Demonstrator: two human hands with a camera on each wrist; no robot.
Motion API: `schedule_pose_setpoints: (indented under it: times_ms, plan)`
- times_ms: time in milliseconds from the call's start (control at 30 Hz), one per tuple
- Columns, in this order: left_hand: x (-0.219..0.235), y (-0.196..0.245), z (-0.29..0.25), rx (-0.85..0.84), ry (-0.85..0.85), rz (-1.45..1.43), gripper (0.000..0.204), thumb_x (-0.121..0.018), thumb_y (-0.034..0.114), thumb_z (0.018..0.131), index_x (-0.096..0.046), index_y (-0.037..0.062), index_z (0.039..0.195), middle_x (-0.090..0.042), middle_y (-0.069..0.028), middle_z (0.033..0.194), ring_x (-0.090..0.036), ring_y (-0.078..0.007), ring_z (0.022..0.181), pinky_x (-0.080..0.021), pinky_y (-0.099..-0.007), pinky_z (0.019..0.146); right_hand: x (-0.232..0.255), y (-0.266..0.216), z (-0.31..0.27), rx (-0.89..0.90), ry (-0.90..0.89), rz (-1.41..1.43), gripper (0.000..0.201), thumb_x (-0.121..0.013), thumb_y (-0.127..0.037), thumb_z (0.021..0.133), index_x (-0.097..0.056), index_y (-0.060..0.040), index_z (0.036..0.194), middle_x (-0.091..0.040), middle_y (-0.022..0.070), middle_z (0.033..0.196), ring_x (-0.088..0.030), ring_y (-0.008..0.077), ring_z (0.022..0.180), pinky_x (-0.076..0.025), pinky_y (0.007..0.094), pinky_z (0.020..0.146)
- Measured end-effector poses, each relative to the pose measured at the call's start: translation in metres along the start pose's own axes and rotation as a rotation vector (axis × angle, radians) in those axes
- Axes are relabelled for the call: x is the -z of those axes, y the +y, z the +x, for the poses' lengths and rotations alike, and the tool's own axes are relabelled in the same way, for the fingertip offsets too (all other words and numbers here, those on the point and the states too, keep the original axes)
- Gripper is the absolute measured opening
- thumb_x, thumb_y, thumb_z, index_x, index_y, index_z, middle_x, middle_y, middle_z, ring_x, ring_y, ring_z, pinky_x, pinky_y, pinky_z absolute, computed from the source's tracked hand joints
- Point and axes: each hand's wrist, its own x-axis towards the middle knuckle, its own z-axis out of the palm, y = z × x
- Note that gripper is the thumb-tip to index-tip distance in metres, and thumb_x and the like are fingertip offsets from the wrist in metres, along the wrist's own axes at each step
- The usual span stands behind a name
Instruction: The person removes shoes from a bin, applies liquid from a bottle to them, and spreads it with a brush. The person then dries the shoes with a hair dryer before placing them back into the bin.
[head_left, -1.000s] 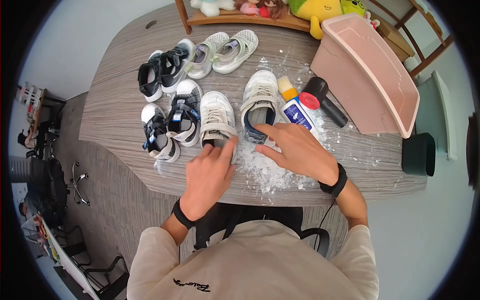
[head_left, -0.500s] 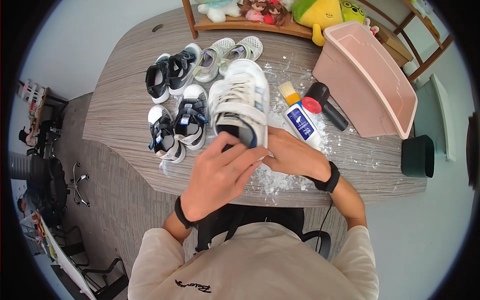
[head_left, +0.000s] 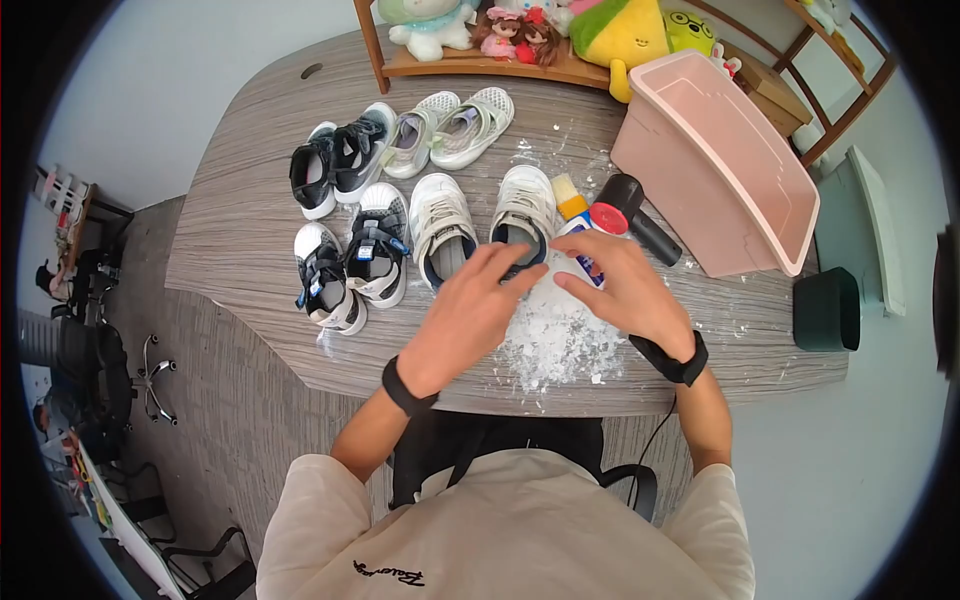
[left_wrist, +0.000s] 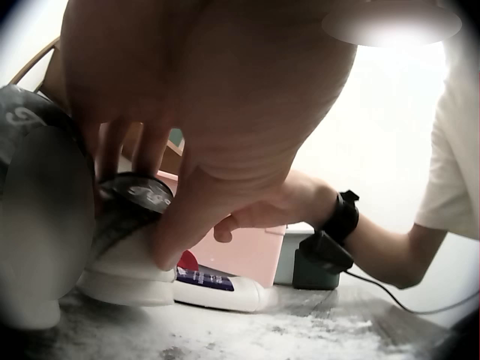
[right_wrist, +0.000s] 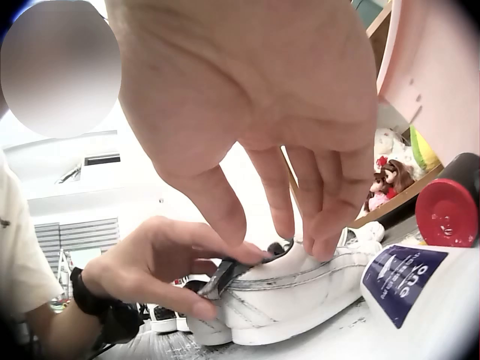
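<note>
A pair of white sneakers stands side by side on the table, the left sneaker (head_left: 441, 225) close to the right sneaker (head_left: 525, 205). My left hand (head_left: 468, 315) reaches over the right one's heel; in the right wrist view its fingers (right_wrist: 217, 244) lie over the dark collar and its thumb against the back, pinching the heel. My right hand (head_left: 630, 285) hovers at that sneaker's right side, fingers fairly straight, fingertips (right_wrist: 324, 247) right at its upper. Beneath the right hand lies a white bottle (right_wrist: 409, 281) with a blue label, partly hidden in the head view.
White flakes (head_left: 560, 350) litter the table by the sneakers. A yellow-banded brush (head_left: 570, 198) and a black tool with a red face (head_left: 608, 217) lie at right, beside a pink bin (head_left: 715, 170). Several other shoes (head_left: 378, 240) stand at left. A shelf (head_left: 490, 65) with toys is behind.
The right white sneaker, lifted between both hands half a second ago, is back down on the table beside the left one. My right hand has drawn out to its right side.
</note>
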Motion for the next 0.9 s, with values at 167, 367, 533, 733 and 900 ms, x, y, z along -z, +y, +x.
schedule_pose_setpoints:
  times_ms: [167,367,533,733,900]
  plan:
    - [0.053,-0.014,-0.021,0.183,0.179,-0.072,0.043,-0.078,0.005,0.075,-0.069,0.0077,0.117,-0.063,-0.0124,0.124,-0.06,-0.0347,0.111,-0.05,-0.0432,0.093,-0.015,-0.02,0.014,0.125,-0.048,-0.157,0.041,-0.075,-0.02,0.085,-0.064,-0.0045,0.121,-0.064,0.0155,0.108,-0.061,0.0336,0.101,-0.049,0.0419,0.088]
    - [0.071,-0.041,-0.039,0.382,0.106,0.066,0.045,-0.077,0.014,0.08,-0.065,0.0069,0.123,-0.063,-0.0115,0.123,-0.056,-0.0334,0.115,-0.045,-0.0442,0.096,-0.052,-0.053,0.032,0.232,-0.234,-0.45,0.056,-0.079,-0.038,0.08,-0.06,-0.0129,0.126,-0.063,0.0162,0.093,-0.056,0.0307,0.096,-0.037,0.0414,0.084]
    - [0.067,-0.049,-0.035,0.344,0.076,0.011,0.041,-0.075,0.014,0.082,-0.065,0.0062,0.121,-0.064,-0.0128,0.121,-0.059,-0.0336,0.111,-0.046,-0.0431,0.094,-0.073,-0.042,0.044,0.155,-0.29,-0.487,0.05,-0.072,-0.051,0.084,-0.065,-0.0125,0.116,-0.059,0.0155,0.087,-0.057,0.0318,0.089,-0.039,0.0418,0.079]
    - [0.082,-0.048,-0.015,0.394,0.29,-0.138,0.03,-0.071,0.017,0.089,-0.067,0.0032,0.115,-0.067,-0.0139,0.113,-0.063,-0.0345,0.1,-0.05,-0.0417,0.086,0.011,-0.068,0.057,0.097,-0.272,-0.169,0.045,-0.074,-0.047,0.086,-0.068,-0.0066,0.105,-0.058,0.0136,0.077,-0.059,0.0332,0.077,-0.043,0.0419,0.069]
    - [0.087,-0.025,0.018,0.349,0.311,-0.196,0.027,-0.066,0.015,0.092,-0.067,0.0018,0.116,-0.067,-0.0168,0.115,-0.062,-0.0366,0.105,-0.049,-0.0417,0.09,0.104,-0.088,0.048,-0.133,-0.165,0.255,0.035,-0.077,-0.03,0.089,-0.067,-0.0018,0.108,-0.06,0.0079,0.08,-0.053,0.014,0.074,-0.044,0.0294,0.068]
